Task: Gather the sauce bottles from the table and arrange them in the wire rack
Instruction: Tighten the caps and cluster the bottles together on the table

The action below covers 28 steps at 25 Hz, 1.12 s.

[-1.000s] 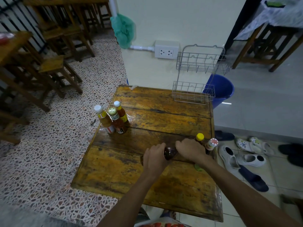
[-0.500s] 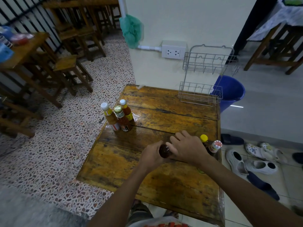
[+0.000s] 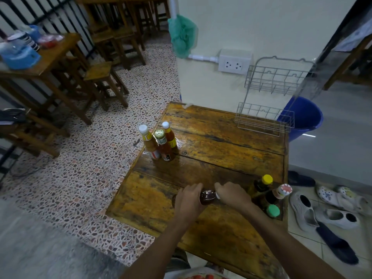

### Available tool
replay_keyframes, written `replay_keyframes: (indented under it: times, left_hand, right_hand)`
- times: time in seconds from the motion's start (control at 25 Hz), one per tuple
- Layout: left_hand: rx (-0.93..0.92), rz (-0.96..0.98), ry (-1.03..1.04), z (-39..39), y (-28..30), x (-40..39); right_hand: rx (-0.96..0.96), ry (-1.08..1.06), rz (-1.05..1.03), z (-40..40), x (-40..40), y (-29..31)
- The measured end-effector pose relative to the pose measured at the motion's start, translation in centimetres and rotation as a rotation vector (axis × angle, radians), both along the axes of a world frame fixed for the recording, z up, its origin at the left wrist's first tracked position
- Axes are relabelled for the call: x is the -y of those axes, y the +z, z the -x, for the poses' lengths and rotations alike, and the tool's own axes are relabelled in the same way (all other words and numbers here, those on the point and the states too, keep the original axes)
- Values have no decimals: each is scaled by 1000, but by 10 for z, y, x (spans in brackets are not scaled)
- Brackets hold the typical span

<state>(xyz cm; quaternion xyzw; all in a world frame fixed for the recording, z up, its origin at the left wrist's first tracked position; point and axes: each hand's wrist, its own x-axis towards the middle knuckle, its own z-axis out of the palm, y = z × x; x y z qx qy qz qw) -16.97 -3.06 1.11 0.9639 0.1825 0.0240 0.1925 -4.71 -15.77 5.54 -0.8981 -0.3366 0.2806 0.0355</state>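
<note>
A dark brown sauce bottle (image 3: 207, 196) lies sideways between my hands over the wooden table (image 3: 211, 141). My left hand (image 3: 188, 200) grips its body and my right hand (image 3: 231, 195) grips its neck end. Three upright bottles stand at the table's left edge: an orange one with a white cap (image 3: 150, 142), a red one with a gold lid (image 3: 164, 147) and a red one with a white cap (image 3: 171, 135). By the right edge stand a yellow-capped bottle (image 3: 261, 183), a red-and-white-capped bottle (image 3: 278, 195) and a green-capped one (image 3: 273, 210). The two-tier wire rack (image 3: 267, 101) stands empty at the far right corner.
A blue bucket (image 3: 304, 117) sits on the floor behind the rack. Several shoes (image 3: 326, 208) lie right of the table. Wooden tables and stools (image 3: 100, 77) fill the left side. A wall socket (image 3: 233, 62) and a green bag (image 3: 182, 35) hang on the wall.
My right hand has curled from an open reach over the bottle top to a grip on its neck. The camera view has shifted slightly.
</note>
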Motion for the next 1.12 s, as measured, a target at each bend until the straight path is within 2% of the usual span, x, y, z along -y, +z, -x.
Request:
replay_keyframes:
  times: [0.08,0.2,0.4,0.6,0.8,0.92,1.12]
  left_hand:
    - [-11,96,67,6,-2,-20]
    - [54,216,179,11,3,-60]
    - [194,430,287,4,14,-125]
    - [234,647,519,2,5,-181]
    - [262,705,718,-2,2,-257]
    - [223,713,698,-14,1,-288]
    - [192,745,582,-14,-12,-285]
  right_hand:
    - [-74,-186,-184,12,-21,4]
    - [-63,-118,-376,28,-63,18]
    - [62,-45,-492,37,-132,38]
    - [46,-33,-456,26,-175,31]
    - [-12,-78,-353,35,-195,-1]
    - [-65,-75,-314,42,-205,-16]
    - [-76,-42,-272,42,-216,-30]
